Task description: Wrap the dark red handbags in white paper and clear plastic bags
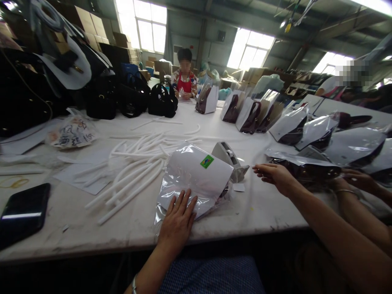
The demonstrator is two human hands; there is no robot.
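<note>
Head view: the left hand presses flat, fingers slightly spread, on a film-wrapped package near the tabletop's front edge, apparently steadying it. Its long axis seems roughly parallel to that edge, loose film leftward. The right hand hangs beside the tape dispenser; whether it pinches anything, I cannot tell.

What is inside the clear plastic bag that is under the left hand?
Inside the clear plastic bag, a white sheet shows, with part of something dark at its right edge. The left hand rests on the bag. What lies beneath the sheet is covered.
</note>
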